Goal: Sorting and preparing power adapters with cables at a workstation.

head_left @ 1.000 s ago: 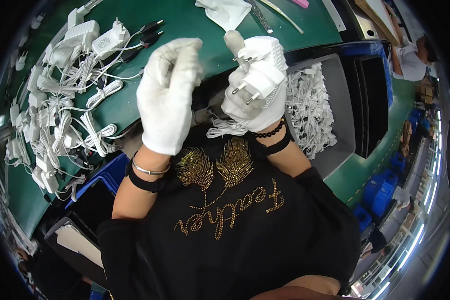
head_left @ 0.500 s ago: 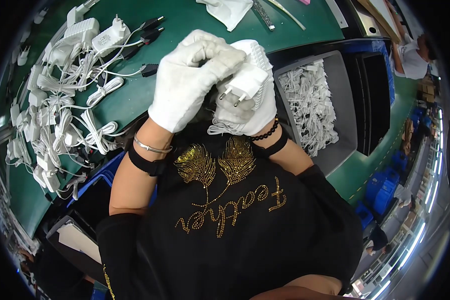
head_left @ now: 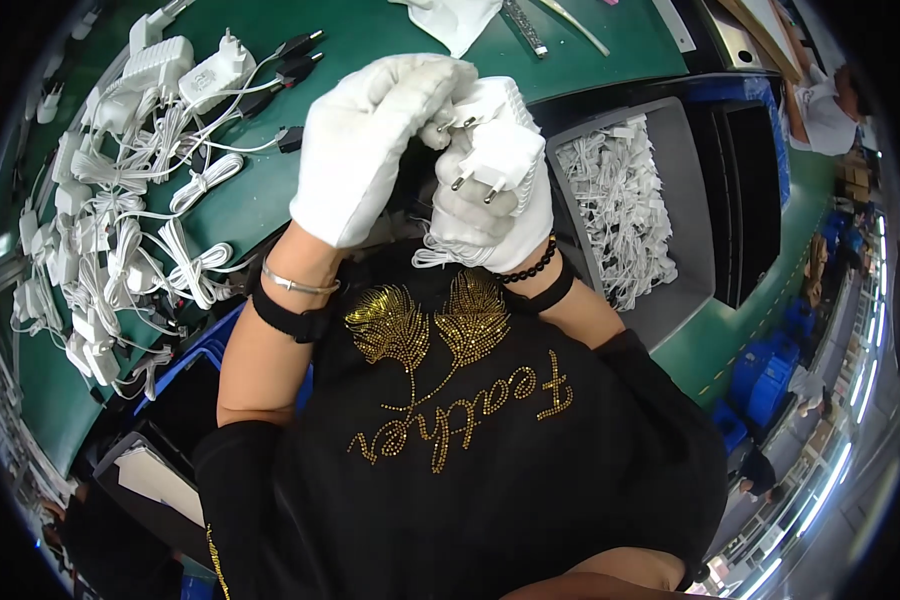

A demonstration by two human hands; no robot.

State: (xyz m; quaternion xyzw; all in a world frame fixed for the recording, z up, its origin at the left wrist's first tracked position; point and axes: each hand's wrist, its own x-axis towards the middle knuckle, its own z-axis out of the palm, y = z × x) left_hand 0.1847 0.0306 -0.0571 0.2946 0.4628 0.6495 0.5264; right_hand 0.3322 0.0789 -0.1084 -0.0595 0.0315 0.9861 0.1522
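Note:
Both my hands wear white gloves and meet in front of my chest. My right hand [head_left: 490,215] grips a white plug-in power adapter [head_left: 497,152], its two round pins pointing toward me. My left hand [head_left: 365,145] curls over the adapter's top, fingertips pinching near its upper edge. A coil of white cable [head_left: 440,255] hangs below my right palm. Whether the left fingers hold the cable end is hidden by the glove.
A green worktable [head_left: 270,190] carries many white adapters with bundled cables [head_left: 120,230] at the left. A grey bin of white cable ties [head_left: 620,210] stands at the right. White cloth [head_left: 455,15] lies at the far edge. A person [head_left: 830,100] sits at the upper right.
My left hand has swung rightward from an open spread pose onto the adapter. Both hands have risen slightly, and the adapter has turned so its pins face me.

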